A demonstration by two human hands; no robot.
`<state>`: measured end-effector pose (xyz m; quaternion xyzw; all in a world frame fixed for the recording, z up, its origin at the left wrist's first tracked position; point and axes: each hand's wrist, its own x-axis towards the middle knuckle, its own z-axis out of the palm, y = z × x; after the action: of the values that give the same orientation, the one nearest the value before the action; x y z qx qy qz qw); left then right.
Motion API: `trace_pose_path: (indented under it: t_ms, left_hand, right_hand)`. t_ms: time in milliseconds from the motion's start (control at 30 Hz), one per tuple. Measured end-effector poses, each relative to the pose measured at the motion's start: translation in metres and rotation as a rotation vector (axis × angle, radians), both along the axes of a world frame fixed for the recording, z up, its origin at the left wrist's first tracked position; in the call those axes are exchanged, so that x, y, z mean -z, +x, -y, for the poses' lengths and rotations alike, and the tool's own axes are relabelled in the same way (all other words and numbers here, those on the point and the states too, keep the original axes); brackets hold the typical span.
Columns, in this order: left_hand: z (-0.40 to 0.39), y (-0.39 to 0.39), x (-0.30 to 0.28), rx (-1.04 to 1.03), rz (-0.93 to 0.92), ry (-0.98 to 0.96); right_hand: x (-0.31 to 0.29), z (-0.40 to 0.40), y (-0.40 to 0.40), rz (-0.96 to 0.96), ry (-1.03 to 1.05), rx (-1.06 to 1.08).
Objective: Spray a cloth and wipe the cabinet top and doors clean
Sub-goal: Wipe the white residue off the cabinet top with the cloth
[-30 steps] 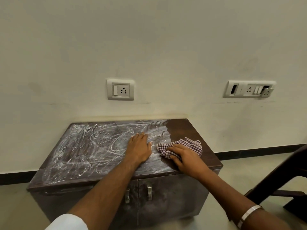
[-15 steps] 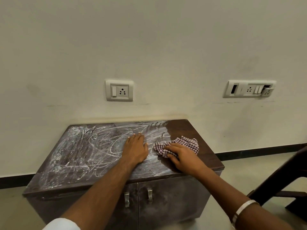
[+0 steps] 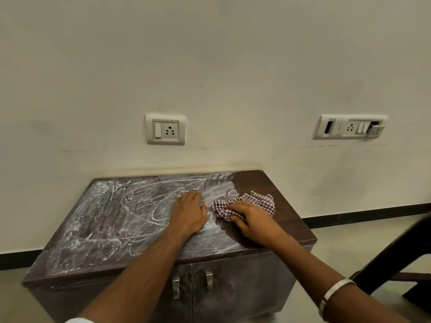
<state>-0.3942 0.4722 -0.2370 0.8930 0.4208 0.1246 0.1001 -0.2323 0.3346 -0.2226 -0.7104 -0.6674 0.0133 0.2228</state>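
Note:
A low dark-brown cabinet [image 3: 112, 229] stands against the wall, most of its top smeared with white chalky marks; the right end is dark and clean. My left hand [image 3: 189, 212] lies flat on the top near the middle, fingers straight. Just to its right, my right hand [image 3: 253, 220] presses a crumpled purple-and-white checked cloth [image 3: 254, 201] onto the top, fingers bent over its near edge. Two dusty doors [image 3: 245, 287] with metal handles [image 3: 209, 280] face me below.
Two socket panels sit on the cream wall, one above the cabinet [image 3: 165, 129], one at the right [image 3: 351, 127]. A dark wooden furniture frame [image 3: 396, 257] stands at the right on the pale floor. A black skirting runs along the wall base.
The cloth and my right hand have slid a little to the left across the top, and the dark wiped patch behind them has grown. My left hand has stayed flat in place.

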Motion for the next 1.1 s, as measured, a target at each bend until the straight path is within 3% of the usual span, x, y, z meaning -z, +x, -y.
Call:
trace_pose_path:
  t_ms: [267, 500, 767, 1100]
  left_hand:
    - [-0.005, -0.001, -0.002, -0.006, -0.008, -0.017]
    - [-0.005, -0.003, -0.003, 0.005, 0.001, -0.032]
    - [-0.013, -0.001, -0.007, -0.003, 0.012, -0.02]
    - [-0.02, -0.004, -0.009, 0.004, 0.007, -0.028]
  right_hand:
    - [0.006, 0.009, 0.0, -0.014, -0.023, -0.058]
    - [-0.002, -0.008, 0.01, -0.023, -0.006, 0.047]
    - [0.002, -0.004, 0.003, -0.009, -0.042, -0.068]
    - [-0.004, -0.045, 0.008, -0.018, -0.039, 0.035]
